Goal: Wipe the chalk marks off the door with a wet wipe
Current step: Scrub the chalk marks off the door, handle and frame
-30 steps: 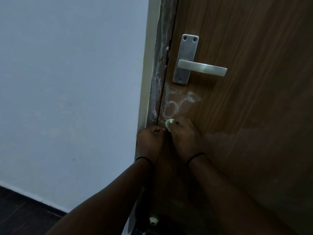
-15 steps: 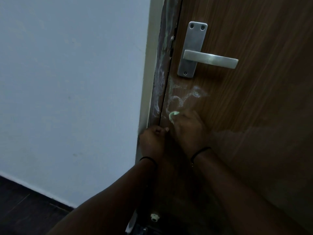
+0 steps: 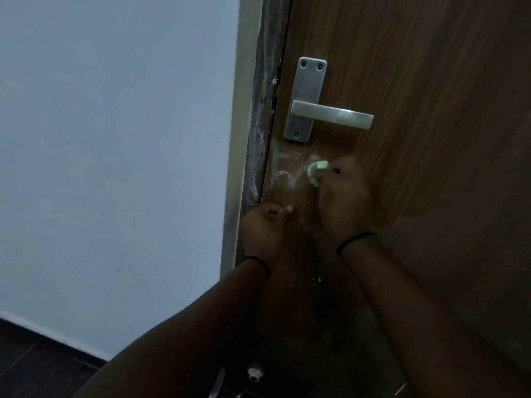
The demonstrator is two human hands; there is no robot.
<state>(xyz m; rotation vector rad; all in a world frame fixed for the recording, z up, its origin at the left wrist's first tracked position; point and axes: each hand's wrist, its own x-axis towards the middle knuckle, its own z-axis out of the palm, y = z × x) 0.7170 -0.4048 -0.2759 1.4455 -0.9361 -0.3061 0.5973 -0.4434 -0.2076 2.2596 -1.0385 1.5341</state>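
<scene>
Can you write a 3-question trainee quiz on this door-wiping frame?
1. True or false: the right hand holds the wet wipe against the door.
2. Where do the remaining chalk marks lie relative to the wipe? A) left of it B) right of it C) above the door handle
3. Fill in: the left hand, fingers curled, is at the door's ____ edge.

Key: 1 true; 2 A; 3 left
</scene>
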